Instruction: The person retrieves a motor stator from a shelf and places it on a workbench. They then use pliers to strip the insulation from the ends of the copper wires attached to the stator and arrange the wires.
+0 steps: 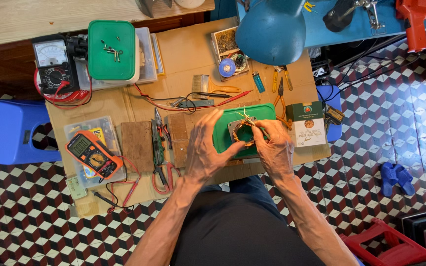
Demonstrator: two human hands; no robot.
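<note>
Both hands, left (204, 150) and right (274, 150), hold a coil (244, 133) over a green lid (223, 133), centre frame. Pliers (159, 148) lie left; a box (305, 123) crowds the right.

The floor (30, 216) is tiled in a cube pattern of dark red, black and white. A low desk (183, 49) covered with cardboard is set on it. A blue stool (6, 130) is placed to the left, a red stool (388, 246) at lower right. Blue slippers (396, 178) are seen near a bright patch of light (420, 118). A blue lamp (272, 29) is hung over the desk.
</note>
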